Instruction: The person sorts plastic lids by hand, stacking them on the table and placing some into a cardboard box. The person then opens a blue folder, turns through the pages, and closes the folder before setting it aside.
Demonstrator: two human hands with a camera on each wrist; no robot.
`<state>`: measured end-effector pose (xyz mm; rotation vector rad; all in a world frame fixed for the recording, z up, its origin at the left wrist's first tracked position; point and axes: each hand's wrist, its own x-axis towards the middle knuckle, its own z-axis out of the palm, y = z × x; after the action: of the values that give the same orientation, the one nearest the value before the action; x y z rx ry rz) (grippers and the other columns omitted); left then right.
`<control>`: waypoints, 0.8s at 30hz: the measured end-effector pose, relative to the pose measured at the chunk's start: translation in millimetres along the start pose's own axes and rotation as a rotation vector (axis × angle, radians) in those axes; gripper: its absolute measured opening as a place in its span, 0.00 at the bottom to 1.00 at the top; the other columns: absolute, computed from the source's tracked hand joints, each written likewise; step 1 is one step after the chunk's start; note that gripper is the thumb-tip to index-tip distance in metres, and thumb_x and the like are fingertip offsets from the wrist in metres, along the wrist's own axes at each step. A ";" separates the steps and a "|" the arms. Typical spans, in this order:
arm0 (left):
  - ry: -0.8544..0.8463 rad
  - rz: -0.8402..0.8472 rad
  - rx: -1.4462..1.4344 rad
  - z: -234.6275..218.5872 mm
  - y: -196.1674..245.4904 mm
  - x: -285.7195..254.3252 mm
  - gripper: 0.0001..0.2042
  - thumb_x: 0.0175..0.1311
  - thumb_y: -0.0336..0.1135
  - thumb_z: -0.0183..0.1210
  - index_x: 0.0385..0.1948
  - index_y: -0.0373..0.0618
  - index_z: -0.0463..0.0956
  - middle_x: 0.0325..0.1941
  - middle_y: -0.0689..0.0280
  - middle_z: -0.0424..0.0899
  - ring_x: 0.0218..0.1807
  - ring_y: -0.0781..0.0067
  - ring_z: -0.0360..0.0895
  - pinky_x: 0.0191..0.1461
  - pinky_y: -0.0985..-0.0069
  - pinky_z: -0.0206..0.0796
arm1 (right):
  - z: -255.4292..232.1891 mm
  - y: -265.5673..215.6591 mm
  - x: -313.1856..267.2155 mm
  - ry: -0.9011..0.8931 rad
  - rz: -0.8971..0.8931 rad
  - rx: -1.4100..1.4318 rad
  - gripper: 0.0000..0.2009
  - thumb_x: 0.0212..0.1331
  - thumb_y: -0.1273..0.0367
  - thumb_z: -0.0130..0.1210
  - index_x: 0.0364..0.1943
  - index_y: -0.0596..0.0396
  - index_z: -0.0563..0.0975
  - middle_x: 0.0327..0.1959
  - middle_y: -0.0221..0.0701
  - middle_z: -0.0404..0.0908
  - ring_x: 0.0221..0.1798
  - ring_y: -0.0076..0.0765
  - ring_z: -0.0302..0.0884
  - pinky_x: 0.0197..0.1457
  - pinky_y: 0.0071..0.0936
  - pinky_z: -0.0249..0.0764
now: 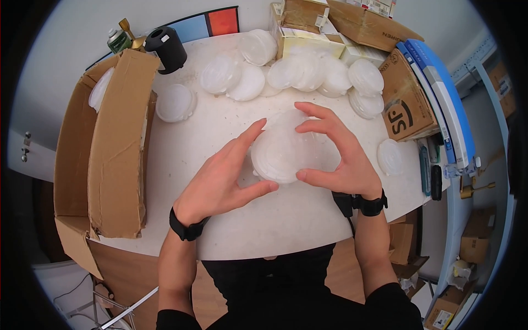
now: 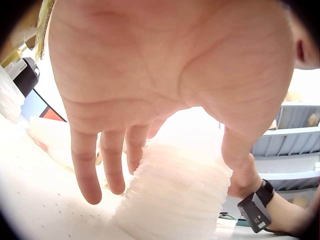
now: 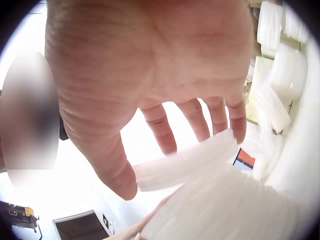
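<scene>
A tall stack of round, translucent white plastic lids (image 1: 275,157) stands on the table between both hands. My left hand (image 1: 217,176) curves around its left side, fingers nearly straight and thumb at the near rim. In the left wrist view the stack's ridged side (image 2: 175,190) rises close under the palm. Over the stack, my right hand (image 1: 346,154) grips a thin group of lids (image 3: 185,165) by the edges, thumb on one side and fingers on the other. Those lids tilt against the larger stack (image 3: 220,210) in the right wrist view.
More lid stacks (image 1: 300,71) crowd the table's back, with single piles at left (image 1: 176,103) and right (image 1: 390,157). A long cardboard box (image 1: 118,148) stands at left, a black canister (image 1: 166,49) behind it. Cardboard boxes (image 1: 410,96) and blue binders (image 1: 440,93) line the right.
</scene>
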<state>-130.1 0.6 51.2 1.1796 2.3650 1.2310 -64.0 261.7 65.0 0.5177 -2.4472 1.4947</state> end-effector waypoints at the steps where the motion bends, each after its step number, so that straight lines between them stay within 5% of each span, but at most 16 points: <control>1: 0.003 -0.017 -0.023 1.2 -1.5 -0.1 0.50 0.56 0.44 0.76 0.79 0.45 0.54 0.74 0.50 0.72 0.71 0.49 0.73 0.70 0.60 0.68 | 7.1 -2.2 0.5 -0.032 -0.027 -0.041 0.27 0.47 0.68 0.75 0.56 0.51 0.79 0.74 0.40 0.69 0.74 0.47 0.67 0.73 0.42 0.67; 3: 0.006 -0.036 -0.047 1.5 -0.8 0.1 0.51 0.56 0.45 0.77 0.80 0.45 0.53 0.72 0.50 0.73 0.70 0.49 0.74 0.70 0.60 0.68 | 14.1 -3.0 2.5 -0.091 -0.084 -0.113 0.21 0.46 0.71 0.75 0.48 0.52 0.82 0.74 0.43 0.69 0.77 0.52 0.65 0.75 0.45 0.65; 13: -0.030 -0.085 0.005 -3.7 1.3 -0.2 0.49 0.55 0.45 0.77 0.77 0.44 0.58 0.71 0.50 0.75 0.67 0.49 0.76 0.67 0.59 0.70 | 10.4 3.4 2.4 -0.177 -0.116 -0.015 0.19 0.45 0.72 0.77 0.43 0.54 0.82 0.73 0.43 0.70 0.78 0.54 0.64 0.77 0.46 0.64; 24: 0.007 0.098 0.016 -2.7 -0.1 0.2 0.42 0.58 0.41 0.75 0.75 0.43 0.63 0.74 0.51 0.71 0.74 0.49 0.70 0.75 0.60 0.64 | 11.4 6.3 2.6 -0.245 -0.046 -0.056 0.34 0.52 0.66 0.76 0.65 0.51 0.75 0.81 0.44 0.59 0.83 0.52 0.56 0.81 0.42 0.61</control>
<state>-131.7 -0.9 52.8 1.3120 2.3516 1.2503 -69.0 253.7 55.7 0.7822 -2.6294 1.4145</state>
